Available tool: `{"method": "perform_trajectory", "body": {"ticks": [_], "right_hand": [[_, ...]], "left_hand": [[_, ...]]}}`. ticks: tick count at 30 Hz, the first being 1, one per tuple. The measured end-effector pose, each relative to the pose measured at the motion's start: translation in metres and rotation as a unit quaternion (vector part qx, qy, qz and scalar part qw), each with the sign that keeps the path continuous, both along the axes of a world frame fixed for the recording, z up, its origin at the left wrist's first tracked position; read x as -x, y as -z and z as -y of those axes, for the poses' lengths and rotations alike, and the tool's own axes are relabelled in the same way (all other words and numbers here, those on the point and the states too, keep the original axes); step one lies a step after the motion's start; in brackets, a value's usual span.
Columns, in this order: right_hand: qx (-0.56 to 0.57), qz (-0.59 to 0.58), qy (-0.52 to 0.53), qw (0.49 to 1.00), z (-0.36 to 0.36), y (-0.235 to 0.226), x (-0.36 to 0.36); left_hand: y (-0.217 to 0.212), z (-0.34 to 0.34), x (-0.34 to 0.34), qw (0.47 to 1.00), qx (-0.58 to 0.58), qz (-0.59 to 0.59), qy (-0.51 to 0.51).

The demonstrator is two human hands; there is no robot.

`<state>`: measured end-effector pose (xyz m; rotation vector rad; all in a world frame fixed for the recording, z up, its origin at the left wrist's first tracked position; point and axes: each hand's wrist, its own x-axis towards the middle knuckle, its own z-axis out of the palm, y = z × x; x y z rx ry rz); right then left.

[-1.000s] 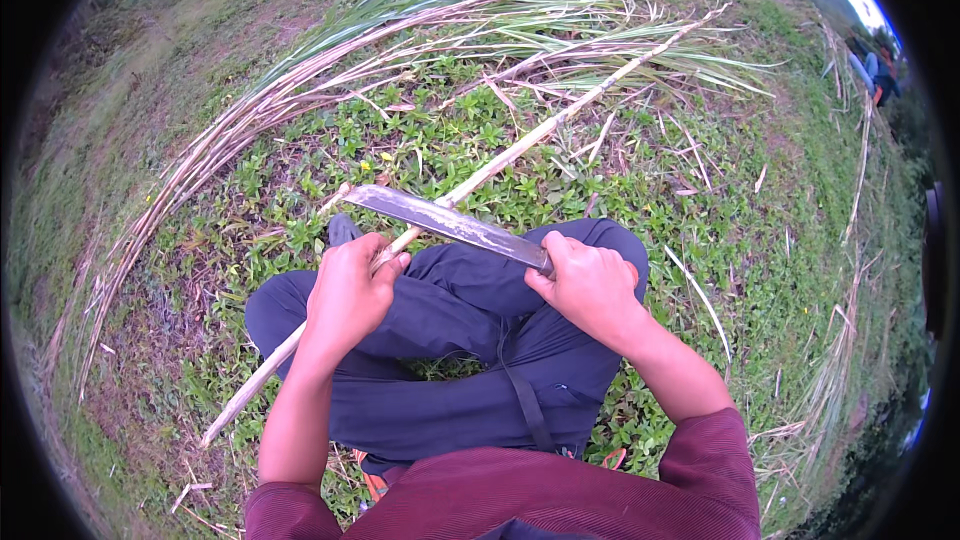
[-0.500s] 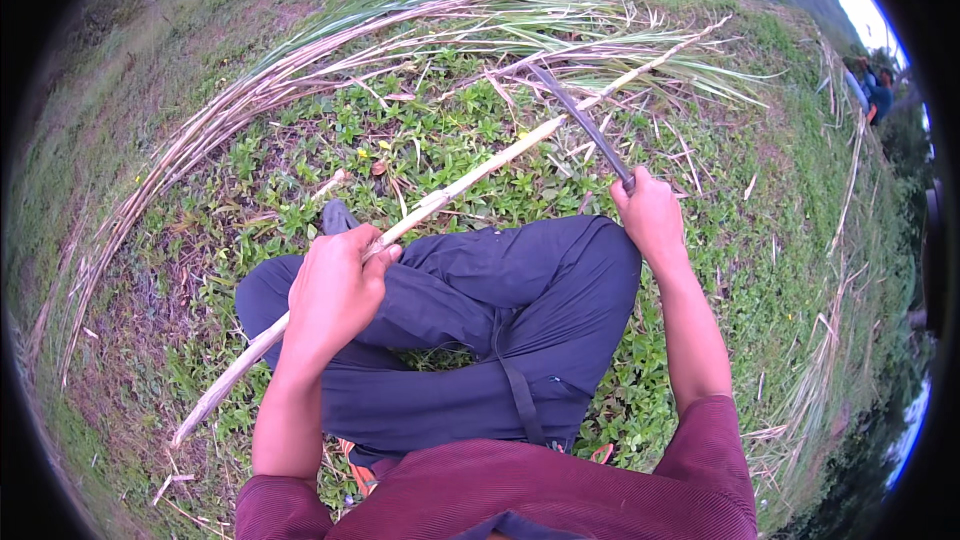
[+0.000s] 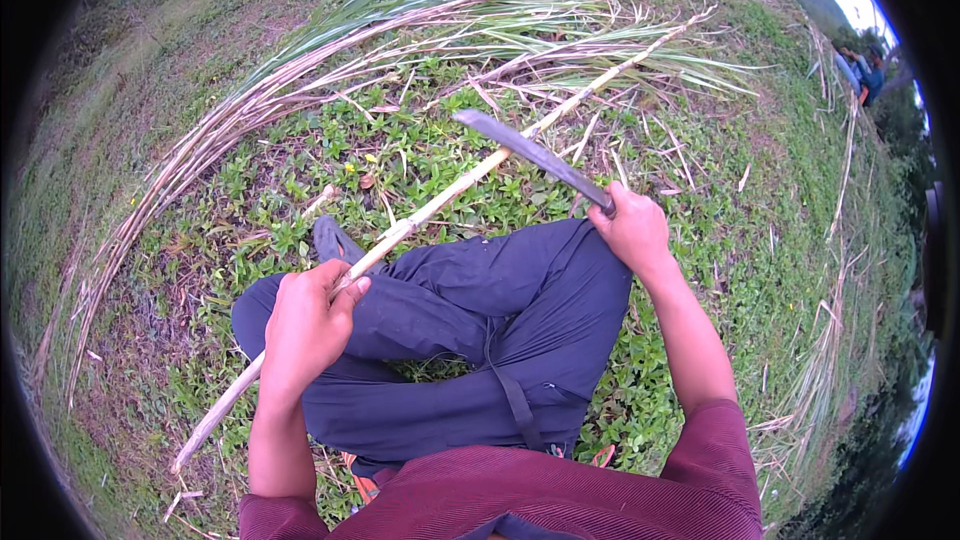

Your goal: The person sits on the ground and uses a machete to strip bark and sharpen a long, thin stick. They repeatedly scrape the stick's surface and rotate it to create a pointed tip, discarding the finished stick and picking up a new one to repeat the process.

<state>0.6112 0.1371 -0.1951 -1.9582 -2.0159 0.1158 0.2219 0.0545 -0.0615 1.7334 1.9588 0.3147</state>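
Note:
A long pale stalk (image 3: 440,202) slants from the lower left up to the far right, crossing over my folded legs. My left hand (image 3: 310,323) is closed round it near its lower part. In my right hand (image 3: 634,227) is the handle of a dark, slightly curved knife (image 3: 540,158). Its blade lies across the stalk, well beyond my left hand, with the tip pointing to the upper left. Whether the edge touches the stalk I cannot tell. The stalk's far end rests among cut stalks and leaves.
A heap of long cut stalks with green leaves (image 3: 400,28) curves across the grass ahead and down the left. More dry stalks (image 3: 815,380) lie at the right. My crossed legs (image 3: 450,340) are beneath the stalk. Another person (image 3: 868,75) is at the far right.
The knife has swung nearer to me and turned flatter, its tip moving left and down along the stalk. My left hand, with the stalk, has shifted slightly left and toward me.

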Motion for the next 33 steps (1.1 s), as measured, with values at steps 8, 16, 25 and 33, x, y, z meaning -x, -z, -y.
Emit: {"method": "perform_trajectory", "body": {"ticks": [8,16,25,33], "right_hand": [[0.042,-0.01,-0.059,0.997,0.023,-0.022,0.035],[0.041,0.029,0.046,0.998,-0.01,-0.006,-0.005],[0.04,0.038,0.035,0.998,-0.012,0.003,-0.022],[0.017,0.051,0.114,0.992,-0.035,0.02,-0.062]], "left_hand": [[0.004,0.009,-0.008,0.996,-0.092,-0.017,-0.004],[0.016,0.017,-0.011,0.987,-0.153,-0.035,0.02],[0.013,0.02,-0.016,0.989,-0.143,-0.027,0.026],[0.007,0.023,-0.014,0.988,-0.148,-0.032,0.015]]}}
